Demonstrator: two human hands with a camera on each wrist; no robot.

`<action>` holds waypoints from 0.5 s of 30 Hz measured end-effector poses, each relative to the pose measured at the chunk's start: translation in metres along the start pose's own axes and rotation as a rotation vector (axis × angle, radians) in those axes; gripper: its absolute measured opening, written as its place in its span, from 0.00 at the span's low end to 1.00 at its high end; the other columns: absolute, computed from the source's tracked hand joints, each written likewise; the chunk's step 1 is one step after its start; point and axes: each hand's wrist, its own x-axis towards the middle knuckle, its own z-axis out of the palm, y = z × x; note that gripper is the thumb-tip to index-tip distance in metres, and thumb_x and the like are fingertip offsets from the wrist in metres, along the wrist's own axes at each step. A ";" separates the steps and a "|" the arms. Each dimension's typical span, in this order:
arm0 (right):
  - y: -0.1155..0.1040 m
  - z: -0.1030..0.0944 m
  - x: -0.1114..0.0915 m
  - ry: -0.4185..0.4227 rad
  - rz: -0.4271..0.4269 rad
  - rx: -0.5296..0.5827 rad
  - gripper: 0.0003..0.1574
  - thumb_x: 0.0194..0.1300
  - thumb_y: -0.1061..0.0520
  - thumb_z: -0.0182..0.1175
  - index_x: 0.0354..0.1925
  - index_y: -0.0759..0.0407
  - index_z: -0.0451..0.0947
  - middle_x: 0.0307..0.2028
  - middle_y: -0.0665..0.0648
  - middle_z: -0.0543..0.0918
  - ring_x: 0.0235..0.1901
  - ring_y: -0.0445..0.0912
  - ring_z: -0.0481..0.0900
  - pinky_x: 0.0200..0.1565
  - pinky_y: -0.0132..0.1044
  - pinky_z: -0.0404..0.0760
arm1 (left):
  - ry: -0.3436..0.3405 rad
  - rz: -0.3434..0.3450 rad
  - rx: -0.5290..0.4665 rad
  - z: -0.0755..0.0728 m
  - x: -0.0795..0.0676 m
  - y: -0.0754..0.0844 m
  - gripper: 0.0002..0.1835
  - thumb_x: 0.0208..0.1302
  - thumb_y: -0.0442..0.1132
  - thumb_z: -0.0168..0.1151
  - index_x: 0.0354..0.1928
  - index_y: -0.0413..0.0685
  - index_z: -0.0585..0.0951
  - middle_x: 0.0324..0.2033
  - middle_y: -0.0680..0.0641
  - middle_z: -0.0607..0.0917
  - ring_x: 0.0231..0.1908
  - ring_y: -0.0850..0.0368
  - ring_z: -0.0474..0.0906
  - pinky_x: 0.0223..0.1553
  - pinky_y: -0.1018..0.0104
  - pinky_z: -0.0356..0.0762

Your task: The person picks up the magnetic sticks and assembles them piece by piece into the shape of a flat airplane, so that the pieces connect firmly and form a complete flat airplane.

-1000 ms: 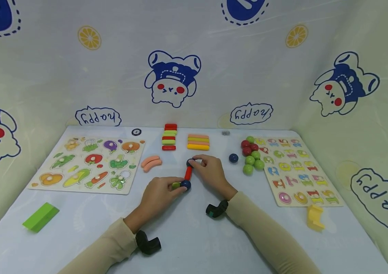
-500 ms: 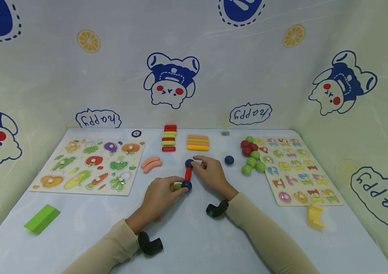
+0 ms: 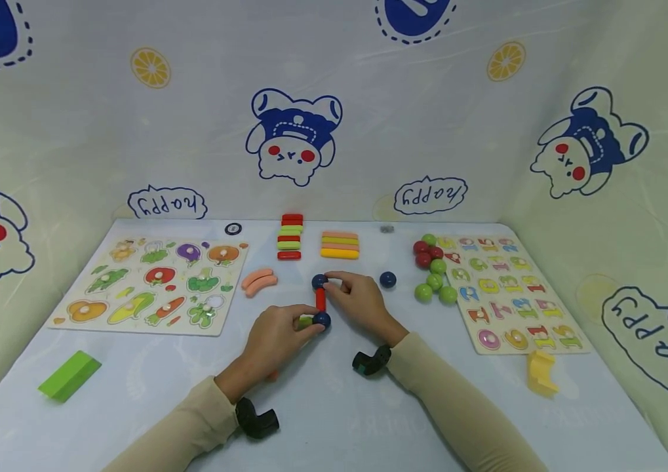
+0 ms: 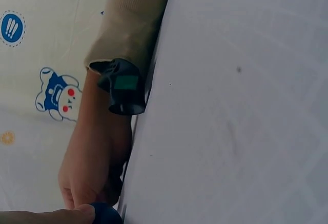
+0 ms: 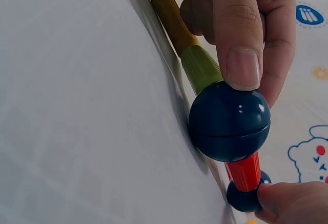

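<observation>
In the head view, a red rod (image 3: 320, 300) joins a far dark blue ball (image 3: 319, 282) to a near blue ball (image 3: 322, 320). My left hand (image 3: 275, 334) pinches the near ball, its thumb (image 5: 243, 70) on the ball in the right wrist view. From that ball runs a light green piece (image 5: 201, 69), with an amber piece (image 5: 174, 19) beyond it. My right hand (image 3: 360, 303) pinches the far ball between thumb and fingers. An orange tip (image 3: 273, 375) peeks out beside the left wrist; the left hand hides the rest of it.
A loose blue ball (image 3: 388, 280) lies right of the right hand. Green balls (image 3: 435, 282) and red balls (image 3: 423, 260) border the number puzzle (image 3: 495, 295). The vegetable puzzle (image 3: 151, 283), pink curved pieces (image 3: 259, 282) and coloured rods (image 3: 340, 244) lie left and behind.
My right hand and the far blue ball have shifted slightly left. The loose blue ball has rolled left, and some green balls have moved a little. The orange tip has come into sight.
</observation>
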 end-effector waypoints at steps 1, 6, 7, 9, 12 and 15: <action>0.000 0.000 0.000 0.000 -0.003 -0.001 0.21 0.63 0.39 0.58 0.52 0.40 0.79 0.13 0.49 0.66 0.15 0.44 0.67 0.18 0.33 0.59 | 0.001 0.000 0.001 0.000 0.000 0.000 0.19 0.52 0.53 0.70 0.46 0.59 0.84 0.09 0.58 0.69 0.12 0.64 0.66 0.14 0.69 0.58; 0.001 0.000 0.000 0.005 -0.020 -0.023 0.20 0.63 0.40 0.57 0.51 0.42 0.79 0.13 0.48 0.67 0.15 0.43 0.67 0.18 0.32 0.59 | 0.002 0.002 0.013 0.000 0.000 -0.001 0.19 0.52 0.53 0.70 0.46 0.59 0.84 0.09 0.58 0.69 0.12 0.64 0.66 0.13 0.69 0.58; 0.001 0.000 0.000 0.007 -0.024 -0.028 0.20 0.63 0.40 0.57 0.51 0.43 0.79 0.13 0.48 0.67 0.15 0.43 0.67 0.18 0.32 0.60 | 0.002 0.003 0.014 0.000 0.000 -0.001 0.19 0.52 0.53 0.70 0.46 0.59 0.84 0.09 0.58 0.69 0.12 0.64 0.66 0.13 0.69 0.58; 0.002 0.000 0.000 0.009 -0.030 -0.030 0.20 0.63 0.40 0.57 0.51 0.43 0.79 0.13 0.48 0.67 0.15 0.42 0.67 0.18 0.32 0.60 | 0.004 0.007 0.016 0.000 0.000 -0.001 0.19 0.52 0.53 0.70 0.47 0.59 0.84 0.09 0.59 0.69 0.12 0.65 0.66 0.13 0.69 0.58; 0.003 -0.001 0.000 0.016 -0.038 -0.020 0.19 0.64 0.43 0.58 0.51 0.45 0.79 0.13 0.48 0.67 0.15 0.42 0.67 0.18 0.33 0.62 | 0.010 0.013 0.017 0.001 0.000 -0.001 0.19 0.52 0.53 0.70 0.47 0.59 0.84 0.09 0.59 0.69 0.12 0.65 0.66 0.14 0.69 0.58; 0.005 -0.002 0.001 0.024 -0.036 -0.004 0.17 0.65 0.46 0.57 0.51 0.45 0.80 0.13 0.49 0.68 0.15 0.43 0.67 0.19 0.33 0.63 | 0.013 0.019 0.017 0.001 0.000 -0.002 0.19 0.52 0.53 0.69 0.46 0.60 0.84 0.09 0.59 0.69 0.12 0.65 0.66 0.14 0.69 0.58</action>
